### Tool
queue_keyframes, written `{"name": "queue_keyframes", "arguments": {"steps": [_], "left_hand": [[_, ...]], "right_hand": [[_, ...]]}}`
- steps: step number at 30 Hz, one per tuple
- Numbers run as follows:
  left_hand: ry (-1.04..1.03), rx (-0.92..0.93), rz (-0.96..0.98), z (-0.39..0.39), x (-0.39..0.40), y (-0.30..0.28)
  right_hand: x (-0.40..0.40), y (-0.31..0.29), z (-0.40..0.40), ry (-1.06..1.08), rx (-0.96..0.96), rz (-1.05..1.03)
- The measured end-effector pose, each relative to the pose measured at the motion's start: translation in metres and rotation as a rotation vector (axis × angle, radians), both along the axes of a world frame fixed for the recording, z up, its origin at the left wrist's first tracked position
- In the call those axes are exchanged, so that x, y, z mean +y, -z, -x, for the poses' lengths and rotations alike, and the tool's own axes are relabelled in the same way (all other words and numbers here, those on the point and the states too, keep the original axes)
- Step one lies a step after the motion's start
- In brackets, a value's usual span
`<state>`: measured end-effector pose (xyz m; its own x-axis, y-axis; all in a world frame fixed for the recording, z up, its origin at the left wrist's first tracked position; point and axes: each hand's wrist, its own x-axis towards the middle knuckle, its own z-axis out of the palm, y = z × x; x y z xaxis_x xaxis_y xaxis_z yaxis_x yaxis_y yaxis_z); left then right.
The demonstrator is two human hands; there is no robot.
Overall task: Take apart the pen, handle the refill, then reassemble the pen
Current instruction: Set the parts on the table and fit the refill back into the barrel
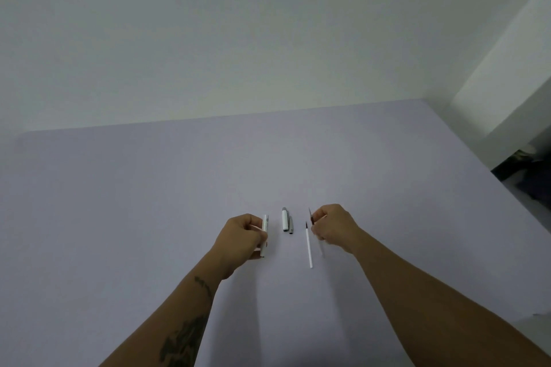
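Note:
The pen lies in pieces on a pale lilac table [149, 202]. My left hand [241, 243] is closed around the white pen barrel [265, 232], which points away from me. Between my hands the white cap with a metal clip [286, 220] rests on the table. To its right lies a thin white refill [309, 246] with a dark tip. My right hand [334, 226] pinches a second thin refill [312, 217] with a reddish tip section, its far end sticking up past my fingers.
A white wall rises behind the table's far edge. The table's right edge runs diagonally, with dark clutter [524, 170] on the floor beyond it. A white wall corner [507, 74] stands at the right.

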<state>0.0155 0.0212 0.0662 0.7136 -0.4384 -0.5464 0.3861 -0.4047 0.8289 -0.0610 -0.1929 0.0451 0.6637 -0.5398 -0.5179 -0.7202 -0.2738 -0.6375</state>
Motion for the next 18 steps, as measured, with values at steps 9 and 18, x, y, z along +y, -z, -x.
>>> {"name": "queue_keyframes", "arguments": {"steps": [9,18], "left_hand": [[0.024,-0.025,-0.091,0.0,-0.008,0.022],[0.051,-0.045,-0.15,0.002,-0.009,0.037]], "right_hand": [[-0.006,0.025,0.003,-0.147,0.132,0.265],[-0.002,0.04,0.003,-0.095,0.109,0.289]]}}
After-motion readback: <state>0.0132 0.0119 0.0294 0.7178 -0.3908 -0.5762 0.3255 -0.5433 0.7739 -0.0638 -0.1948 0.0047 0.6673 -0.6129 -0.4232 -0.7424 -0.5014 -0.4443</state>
